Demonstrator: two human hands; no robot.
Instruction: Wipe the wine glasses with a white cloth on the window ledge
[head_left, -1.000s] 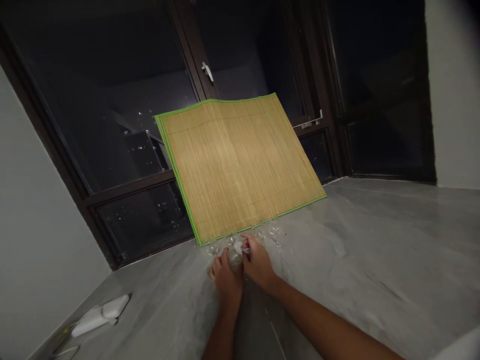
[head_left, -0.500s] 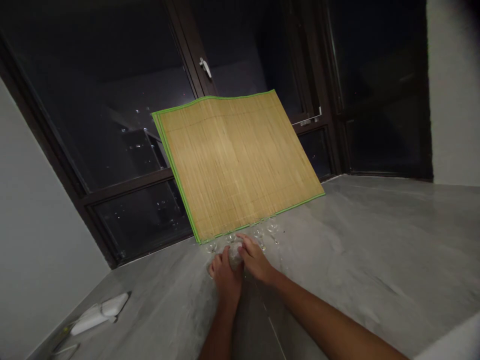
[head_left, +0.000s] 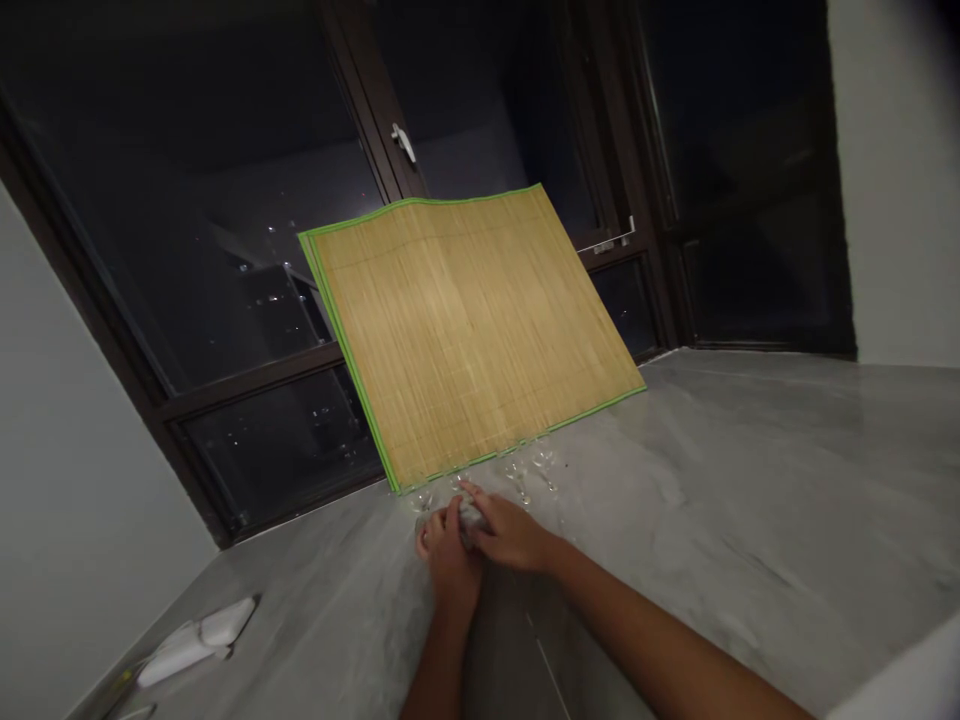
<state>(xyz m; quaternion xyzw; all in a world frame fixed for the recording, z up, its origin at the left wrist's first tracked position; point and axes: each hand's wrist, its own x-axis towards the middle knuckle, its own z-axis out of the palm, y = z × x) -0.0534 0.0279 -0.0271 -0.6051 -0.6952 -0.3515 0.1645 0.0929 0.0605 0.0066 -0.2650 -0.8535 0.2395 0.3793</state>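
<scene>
My left hand [head_left: 448, 548] and my right hand [head_left: 511, 530] are closed around one small, pale, see-through item [head_left: 470, 516], too blurred to name and partly hidden by the fingers. Just beyond them, a row of clear stemmed glasses [head_left: 517, 475] stands or lies on the grey marbled surface [head_left: 720, 480]; which of the two I cannot tell. Behind the glasses, a straw-coloured mat [head_left: 472, 320] with green edging leans against the window.
A white bundled object [head_left: 199, 642] lies on the surface at the lower left. Dark window frames with a white handle [head_left: 403, 143] rise behind the mat. Pale walls stand at both sides.
My right hand has shifted slightly left and down, its fingers now lower over the pale item. The view has tilted slightly; the glasses and mat keep their places.
</scene>
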